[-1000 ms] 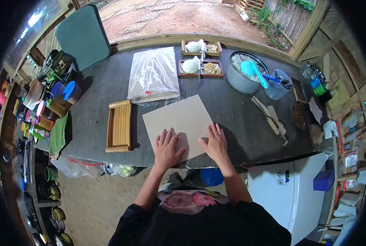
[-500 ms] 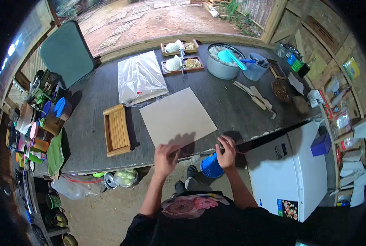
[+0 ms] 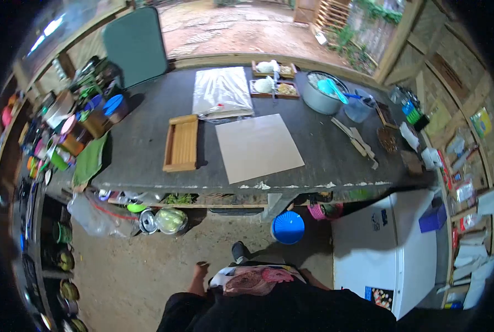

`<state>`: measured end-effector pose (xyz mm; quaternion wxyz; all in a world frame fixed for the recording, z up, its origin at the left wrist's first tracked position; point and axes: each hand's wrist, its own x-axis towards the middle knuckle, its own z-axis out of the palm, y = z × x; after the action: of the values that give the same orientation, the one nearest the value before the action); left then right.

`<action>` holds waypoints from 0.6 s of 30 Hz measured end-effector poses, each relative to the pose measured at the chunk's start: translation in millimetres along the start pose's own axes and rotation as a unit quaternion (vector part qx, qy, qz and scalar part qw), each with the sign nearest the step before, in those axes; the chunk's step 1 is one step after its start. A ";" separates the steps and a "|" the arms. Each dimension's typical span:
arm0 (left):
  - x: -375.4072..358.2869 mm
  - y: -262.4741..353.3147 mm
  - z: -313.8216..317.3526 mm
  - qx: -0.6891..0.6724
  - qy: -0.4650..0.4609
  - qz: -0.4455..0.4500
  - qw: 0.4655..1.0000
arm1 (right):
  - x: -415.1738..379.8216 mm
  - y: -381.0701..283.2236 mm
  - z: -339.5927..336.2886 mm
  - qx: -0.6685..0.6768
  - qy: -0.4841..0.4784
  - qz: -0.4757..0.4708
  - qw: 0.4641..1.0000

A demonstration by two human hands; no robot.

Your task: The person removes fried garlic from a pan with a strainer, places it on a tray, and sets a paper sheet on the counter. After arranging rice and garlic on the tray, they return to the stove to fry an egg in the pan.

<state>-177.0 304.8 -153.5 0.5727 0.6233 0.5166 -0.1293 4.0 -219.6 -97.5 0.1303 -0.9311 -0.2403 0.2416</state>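
My left hand (image 3: 201, 270) hangs low beside my body, away from the table; its fingers are too blurred to read. Most of my right hand (image 3: 306, 274) is hidden at my other side by my shirt. On the dark table (image 3: 139, 130) in front of me lies a square sheet of brown paper (image 3: 260, 148), flat near the front edge. To its left is a bamboo tray (image 3: 181, 145) with nothing in it. Behind the paper sits a stack of sheets in clear plastic (image 3: 222, 91).
Two filled bamboo trays (image 3: 274, 88), a pot of rice (image 3: 321, 102) with a turquoise scoop and a clear tub (image 3: 360, 110) stand at the back. A knife (image 3: 357, 143) lies at right. A white fridge (image 3: 368, 249) and blue bin (image 3: 288, 227) are below.
Both hands have dropped from the paper's front edge down to my sides. My view has shifted back and left, so more floor shows. The paper lies still on the table.
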 end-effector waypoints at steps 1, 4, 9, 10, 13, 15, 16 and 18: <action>-22.9 2.6 -11.8 0.048 0.056 -0.120 0.990 | 9.6 6.9 -0.7 -0.022 -0.007 -0.026 0.999; -67.2 -61.2 -46.3 -0.112 0.086 -0.028 0.990 | 31.6 3.2 11.0 -0.087 -0.027 -0.097 0.991; -160.9 -77.6 -9.6 -0.145 0.167 -0.047 0.974 | 17.0 10.9 2.9 0.220 -0.114 0.110 0.963; -171.3 -85.4 3.6 -0.157 0.176 -0.056 0.970 | 19.4 17.1 5.2 0.211 -0.125 0.101 0.964; -216.0 -127.2 39.5 -0.120 0.126 0.044 0.984 | 44.9 68.4 63.9 0.279 -0.086 0.029 0.956; -242.5 -185.7 57.9 -0.155 0.145 0.015 0.977 | 30.8 54.5 52.8 0.336 -0.162 0.088 0.924; -260.9 -193.1 64.1 -0.180 0.148 -0.005 0.972 | 29.0 48.1 46.8 0.391 -0.223 0.162 0.878; -298.3 -222.4 73.2 -0.123 0.189 -0.050 0.973 | 23.0 35.0 45.0 0.342 -0.283 0.169 0.880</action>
<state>-450.7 52.6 -80.7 0.5296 0.5346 0.6580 0.0268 12.1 -232.0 -157.2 0.3242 -0.7471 -0.0083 0.5802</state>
